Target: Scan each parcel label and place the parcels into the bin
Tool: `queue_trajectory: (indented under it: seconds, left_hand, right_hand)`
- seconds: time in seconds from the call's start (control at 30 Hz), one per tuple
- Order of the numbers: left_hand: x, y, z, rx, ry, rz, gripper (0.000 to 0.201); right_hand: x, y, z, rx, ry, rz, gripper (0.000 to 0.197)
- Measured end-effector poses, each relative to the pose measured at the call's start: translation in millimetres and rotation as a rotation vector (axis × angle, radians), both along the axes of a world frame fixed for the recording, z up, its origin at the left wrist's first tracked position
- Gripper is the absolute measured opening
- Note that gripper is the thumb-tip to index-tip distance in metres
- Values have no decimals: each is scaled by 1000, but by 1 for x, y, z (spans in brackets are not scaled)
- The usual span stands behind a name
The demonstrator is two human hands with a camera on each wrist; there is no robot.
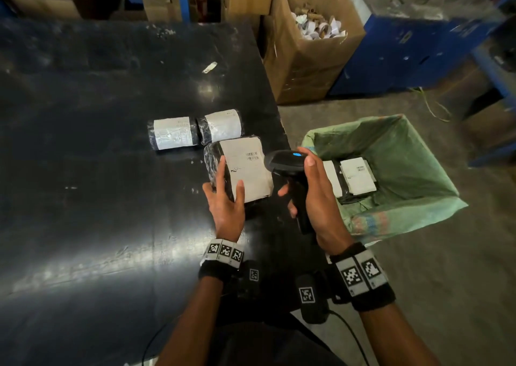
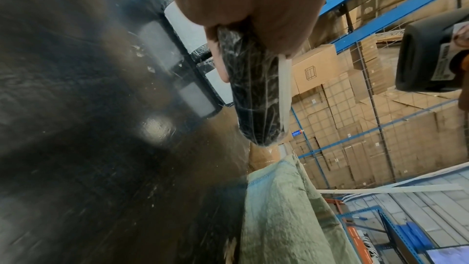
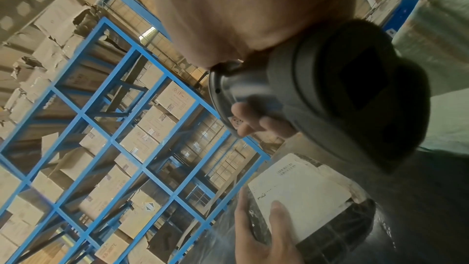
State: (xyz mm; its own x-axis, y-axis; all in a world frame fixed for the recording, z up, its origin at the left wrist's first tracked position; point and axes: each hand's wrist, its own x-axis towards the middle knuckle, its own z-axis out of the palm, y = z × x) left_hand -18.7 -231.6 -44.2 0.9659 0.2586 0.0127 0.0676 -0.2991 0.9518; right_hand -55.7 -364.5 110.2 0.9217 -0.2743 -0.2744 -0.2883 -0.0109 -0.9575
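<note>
My left hand (image 1: pixel 224 195) grips a black plastic-wrapped parcel (image 1: pixel 240 167) with a white label, lifted off the black table (image 1: pixel 97 170) near its right edge; the parcel (image 2: pixel 251 95) shows edge-on in the left wrist view, and its label faces up on the parcel (image 3: pixel 302 194) in the right wrist view. My right hand (image 1: pixel 312 192) holds a black barcode scanner (image 1: pixel 287 167) with a blue light, its head close beside the label. Two more wrapped parcels (image 1: pixel 173 133) (image 1: pixel 222 125) lie side by side on the table behind. The green-lined bin (image 1: pixel 396 170) to the right holds scanned parcels (image 1: pixel 354 177).
An open cardboard box (image 1: pixel 310 50) of paper rolls stands beyond the table's far right corner, beside a blue container (image 1: pixel 405 55). Blue shelving with cartons (image 3: pixel 114 127) fills the background. A scrap of paper (image 1: pixel 209 67) lies on the table. The scanner's cable (image 1: pixel 349 332) trails near my right forearm.
</note>
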Motion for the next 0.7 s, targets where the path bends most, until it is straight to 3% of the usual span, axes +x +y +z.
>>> queue_trajectory:
  seconds: [0.33, 0.53, 0.7]
  left_hand:
    - [1, 2, -1, 45, -37, 4, 67]
    - [-7, 28, -9, 62, 49, 54, 68]
    - [-27, 61, -11, 117, 92, 33, 68]
  right_hand:
    - [0, -12, -18, -52, 88, 68, 38]
    - [-12, -28, -100, -99, 496, 87, 35]
    - [-34, -16, -156, -77, 531, 67, 36]
